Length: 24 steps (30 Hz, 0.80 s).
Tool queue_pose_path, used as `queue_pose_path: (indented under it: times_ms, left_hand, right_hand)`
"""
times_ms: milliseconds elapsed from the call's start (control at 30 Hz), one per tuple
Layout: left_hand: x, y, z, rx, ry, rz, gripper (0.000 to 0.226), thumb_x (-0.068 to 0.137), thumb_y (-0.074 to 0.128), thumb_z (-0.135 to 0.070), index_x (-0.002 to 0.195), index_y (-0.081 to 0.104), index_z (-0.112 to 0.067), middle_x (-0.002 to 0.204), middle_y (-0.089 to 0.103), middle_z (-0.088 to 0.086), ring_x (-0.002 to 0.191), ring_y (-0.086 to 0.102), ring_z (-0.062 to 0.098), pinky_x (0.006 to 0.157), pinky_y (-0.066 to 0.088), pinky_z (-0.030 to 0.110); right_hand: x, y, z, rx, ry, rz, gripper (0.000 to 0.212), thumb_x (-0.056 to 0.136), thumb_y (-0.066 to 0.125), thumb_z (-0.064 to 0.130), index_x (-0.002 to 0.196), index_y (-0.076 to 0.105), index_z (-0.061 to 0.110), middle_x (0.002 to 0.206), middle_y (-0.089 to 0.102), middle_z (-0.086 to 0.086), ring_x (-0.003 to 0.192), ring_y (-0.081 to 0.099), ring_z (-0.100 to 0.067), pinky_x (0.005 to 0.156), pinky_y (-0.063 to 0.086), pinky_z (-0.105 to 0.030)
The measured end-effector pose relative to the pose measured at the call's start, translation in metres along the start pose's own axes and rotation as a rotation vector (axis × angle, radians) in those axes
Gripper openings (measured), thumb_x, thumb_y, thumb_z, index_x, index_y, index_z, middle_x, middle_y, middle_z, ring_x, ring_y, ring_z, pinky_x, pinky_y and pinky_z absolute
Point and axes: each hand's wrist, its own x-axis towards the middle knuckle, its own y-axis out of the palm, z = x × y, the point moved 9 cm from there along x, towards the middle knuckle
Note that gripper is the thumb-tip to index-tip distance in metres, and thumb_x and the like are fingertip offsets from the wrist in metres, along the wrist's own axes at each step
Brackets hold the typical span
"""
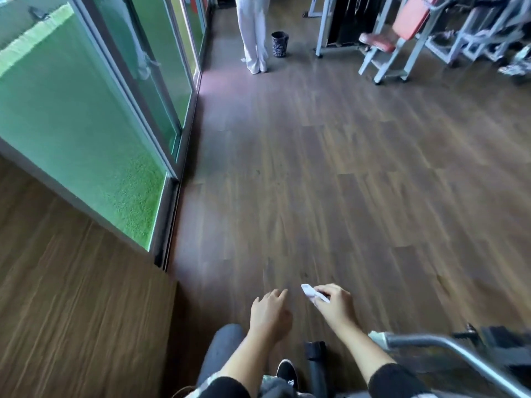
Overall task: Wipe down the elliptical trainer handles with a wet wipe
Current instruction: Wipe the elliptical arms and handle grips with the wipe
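While the right hand [334,304] pinches a wet wipe [311,293], the left hand [270,314] hangs relaxed; far bin's [279,43] contents unseen.

Floor [330,168]: brown wood-grain planks. Wipe [311,294]: white. Turf [86,145] behind the glass: bright green. Bin [279,43]: dark with a pale pattern. Bystander's trousers [254,30]: white. Bench pads [402,21]: salmon red on pale grey frames [382,61]. Sleeves [393,380]: black. Shoe [287,372]: black with white trim.
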Motion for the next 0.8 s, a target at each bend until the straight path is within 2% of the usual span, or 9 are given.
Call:
queue_pose_path:
  times_ms: [133,200,400,533,567,667,700,733,800]
  left_hand:
    - [0.069,-0.028,-0.011,0.093,0.105,0.073,0.045,0.089,0.047,-0.026,0.134,0.046,-0.021,0.138,0.051,0.001,0.127,0.048,0.023,0.100,0.038,0.034]
    - [0.103,-0.040,-0.013,0.167,0.175,0.132,0.046,0.090,0.048,-0.031,0.134,0.046,-0.021,0.137,0.051,0.002,0.126,0.049,0.025,0.099,0.039,0.034]
    - [0.198,-0.097,-0.047,0.324,0.376,0.190,0.046,0.089,0.050,-0.036,0.133,0.048,-0.021,0.135,0.054,0.001,0.123,0.052,0.025,0.096,0.042,0.035]
    - [0.231,-0.106,-0.103,0.426,0.525,0.251,0.047,0.090,0.049,-0.038,0.134,0.046,-0.022,0.138,0.052,0.000,0.125,0.051,0.024,0.096,0.042,0.034]
    - [0.235,-0.106,-0.121,0.452,0.570,0.260,0.048,0.090,0.049,-0.038,0.135,0.046,-0.022,0.139,0.051,-0.001,0.126,0.051,0.024,0.097,0.042,0.034]
    - [0.240,-0.102,-0.188,0.515,0.727,0.281,0.049,0.090,0.049,-0.038,0.136,0.045,-0.022,0.139,0.050,-0.002,0.126,0.051,0.022,0.098,0.043,0.034]
    - [0.240,-0.100,-0.211,0.531,0.775,0.284,0.049,0.091,0.050,-0.038,0.136,0.045,-0.022,0.139,0.050,-0.002,0.126,0.051,0.021,0.098,0.043,0.034]
    - [0.240,-0.099,-0.234,0.543,0.820,0.280,0.049,0.090,0.050,-0.038,0.136,0.044,-0.023,0.139,0.051,-0.003,0.125,0.051,0.021,0.098,0.043,0.033]
    - [0.238,-0.094,-0.285,0.566,0.905,0.279,0.050,0.091,0.049,-0.036,0.139,0.042,-0.023,0.139,0.050,-0.003,0.125,0.051,0.020,0.098,0.043,0.033]
  right_hand:
    - [0.053,0.001,0.002,0.051,0.044,-0.093,0.062,0.053,0.036,0.055,0.073,0.075,0.011,0.075,0.067,-0.003,0.068,0.059,-0.016,0.059,0.040,-0.019]
    - [0.078,0.001,0.001,0.062,0.106,-0.133,0.053,0.058,0.044,0.052,0.070,0.074,0.009,0.074,0.067,-0.007,0.069,0.061,-0.020,0.062,0.042,-0.025]
    - [0.125,-0.027,-0.001,0.147,0.268,-0.403,0.018,0.074,0.069,0.033,0.064,0.071,0.017,0.064,0.060,0.006,0.061,0.058,-0.009,0.057,0.036,-0.007]
    - [0.130,-0.071,-0.007,0.168,0.340,-0.608,0.045,0.081,0.073,0.032,0.043,0.050,0.026,0.049,0.046,0.003,0.049,0.042,0.003,0.051,0.032,-0.015]
    - [0.128,-0.083,-0.015,0.185,0.372,-0.671,0.048,0.081,0.073,0.034,0.051,0.040,0.014,0.052,0.047,-0.002,0.049,0.040,0.003,0.051,0.033,-0.019]
    - [0.117,-0.123,-0.040,0.201,0.481,-0.837,0.017,0.078,0.072,0.029,0.070,0.069,0.015,0.057,0.059,0.004,0.058,0.053,-0.010,0.057,0.038,-0.021]
    - [0.113,-0.139,-0.047,0.216,0.504,-0.889,0.025,0.077,0.070,0.025,0.074,0.055,0.005,0.057,0.057,0.008,0.059,0.053,-0.013,0.056,0.038,-0.019]
    - [0.107,-0.157,-0.052,0.213,0.526,-0.922,0.021,0.078,0.067,0.024,0.061,0.054,0.028,0.058,0.059,0.007,0.058,0.052,-0.017,0.056,0.037,-0.019]
    - [0.093,-0.195,-0.056,0.253,0.573,-1.011,0.010,0.080,0.065,0.017,0.075,0.073,0.014,0.068,0.069,-0.004,0.063,0.060,-0.017,0.058,0.041,-0.011]
